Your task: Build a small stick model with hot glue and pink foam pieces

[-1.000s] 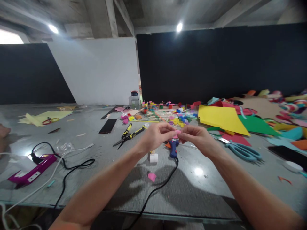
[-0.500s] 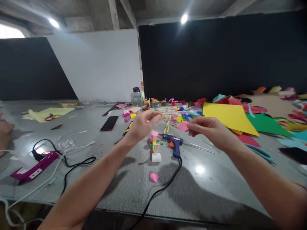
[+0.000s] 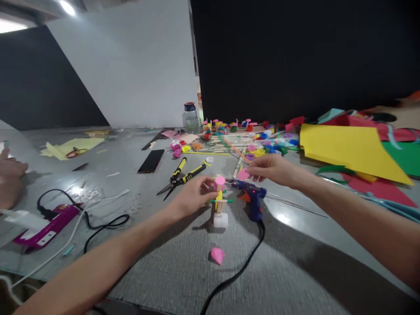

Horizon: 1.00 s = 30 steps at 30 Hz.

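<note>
My left hand (image 3: 193, 196) is at the small craft-stick figure (image 3: 220, 204), thumb and fingertips closing at its pink upper part. The figure stands upright on a white block-like base, with yellow and green pieces on its sticks. Between the fingertips of my right hand (image 3: 271, 168) is a pink disc (image 3: 243, 175). Just below that hand lies a blue glue gun (image 3: 254, 199) with an orange trigger, its nozzle pointing toward the figure. A lump of pink clay (image 3: 217, 255) rests in front of the figure. An orange stick (image 3: 234, 148) lies behind, near the bottle caps.
Black-and-yellow pliers (image 3: 179, 177) and a phone (image 3: 151, 161) lie left of centre. A purple power strip (image 3: 49, 229) with cables sits at left, near another person's hand (image 3: 11, 175). Yellow sheets (image 3: 348, 146) are piled at right. A jar (image 3: 190, 118) stands behind.
My left hand has let go of the orange stick and come down to the craft-stick figure. My right hand keeps the pink disc. The view has tilted downward.
</note>
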Available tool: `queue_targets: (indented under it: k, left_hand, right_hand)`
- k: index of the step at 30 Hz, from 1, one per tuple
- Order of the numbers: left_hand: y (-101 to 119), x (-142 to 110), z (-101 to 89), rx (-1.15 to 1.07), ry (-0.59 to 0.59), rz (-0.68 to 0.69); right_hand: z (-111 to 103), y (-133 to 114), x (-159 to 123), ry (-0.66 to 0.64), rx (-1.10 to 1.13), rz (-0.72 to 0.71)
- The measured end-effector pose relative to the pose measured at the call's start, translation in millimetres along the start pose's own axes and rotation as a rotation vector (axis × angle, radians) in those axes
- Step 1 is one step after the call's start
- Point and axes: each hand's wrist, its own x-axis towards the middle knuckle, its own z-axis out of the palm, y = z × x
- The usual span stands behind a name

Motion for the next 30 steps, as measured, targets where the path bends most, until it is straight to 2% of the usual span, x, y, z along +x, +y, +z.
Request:
queue_targets:
  k: [6,16,19,23,30]
  left_hand:
    - [6.9,15.9,8.2,0.033,-0.037,0.046]
    - [9.8,29.6,11.6,0.147,0.031,0.108]
    - [7.3,27.6,7.2,0.099,-0.036,0.107]
    - [1.3,25.6,0.9,0.117,-0.12,0.19]
    - [-7.2,23.9,2.5,0.045,-0.139,0.163]
  right_hand:
    - [9.1,1.5,16.8,-0.075,-0.028,0.024]
    - [11.3,19.2,23.9,-0.088,0.088,-0.008]
    - [13.8,16.7,26.1,-0.091,0.166,0.012]
    - [21.5,9.4,28.0,-0.128,0.295,0.066]
    - [39.0,-0.7,27.7,-0.19,0.379,0.18]
